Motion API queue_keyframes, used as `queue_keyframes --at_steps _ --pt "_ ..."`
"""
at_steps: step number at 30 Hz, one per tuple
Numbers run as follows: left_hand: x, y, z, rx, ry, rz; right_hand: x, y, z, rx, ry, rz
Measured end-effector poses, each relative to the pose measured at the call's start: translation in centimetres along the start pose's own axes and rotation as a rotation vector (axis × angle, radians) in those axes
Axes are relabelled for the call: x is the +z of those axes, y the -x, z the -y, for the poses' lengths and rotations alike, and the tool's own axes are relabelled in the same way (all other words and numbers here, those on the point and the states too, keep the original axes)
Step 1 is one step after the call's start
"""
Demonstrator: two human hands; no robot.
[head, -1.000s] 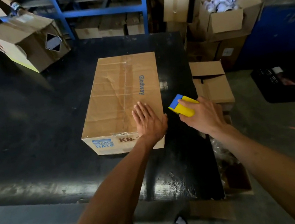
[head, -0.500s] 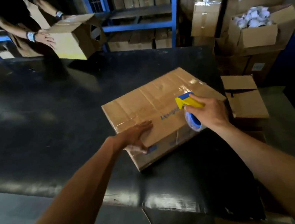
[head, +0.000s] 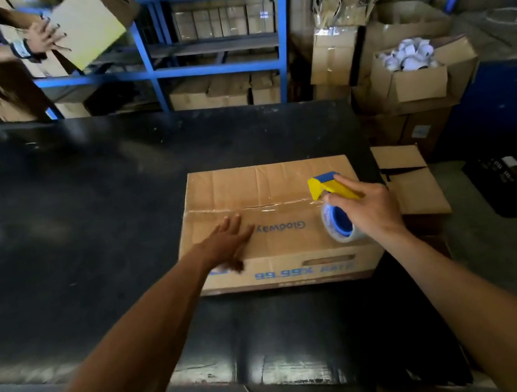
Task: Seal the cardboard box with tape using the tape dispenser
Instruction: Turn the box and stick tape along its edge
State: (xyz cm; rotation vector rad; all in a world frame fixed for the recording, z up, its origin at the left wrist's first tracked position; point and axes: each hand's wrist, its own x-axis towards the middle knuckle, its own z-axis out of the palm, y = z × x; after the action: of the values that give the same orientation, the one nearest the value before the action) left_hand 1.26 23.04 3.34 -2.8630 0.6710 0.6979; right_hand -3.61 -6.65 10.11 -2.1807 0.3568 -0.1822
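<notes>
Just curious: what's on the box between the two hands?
Head view: only bare box top, printed "Glodway", its seam running behind, between the left hand and the right hand gripping the tape dispenser.

Bare black table (head: 84, 225) left of cardboard box (head: 270, 190)

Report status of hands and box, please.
Left hand flat on cardboard box. Right hand grips tape dispenser at seam's right end. Nothing in the way.

One sealed cardboard box (head: 273, 213), one tape dispenser (head: 333, 203), one black table (head: 81, 208), two hands.
</notes>
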Motion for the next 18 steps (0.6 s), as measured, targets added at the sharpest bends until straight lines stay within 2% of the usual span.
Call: queue_keyframes --at_steps 2,5,8,11,14,18 --pt "-0.9 -0.1 0.2 -0.060 -0.046 0.040 -0.1 0.5 -0.4 0.058 -0.009 -0.024" --pt "-1.5 -1.4 -4.0 -0.052 0.086 0.039 -0.2 1.3 -1.0 0.111 -0.015 -0.061" --pt "-0.3 -3.0 -10.4 0.048 0.094 -0.053 -0.5 2.1 -1.6 0.131 -0.013 -0.071" --pt "1.1 -4.0 -14.2 0.011 0.023 -0.186 -1.6 2.6 -2.5 0.159 -0.032 -0.108" --pt "1.4 -4.4 -13.9 0.017 -0.062 -0.263 -2.8 3.1 -3.6 0.184 -0.057 -0.142" --pt "1.6 -4.2 -12.0 0.124 -0.141 -0.249 -3.6 4.1 -4.5 0.197 -0.074 -0.165"
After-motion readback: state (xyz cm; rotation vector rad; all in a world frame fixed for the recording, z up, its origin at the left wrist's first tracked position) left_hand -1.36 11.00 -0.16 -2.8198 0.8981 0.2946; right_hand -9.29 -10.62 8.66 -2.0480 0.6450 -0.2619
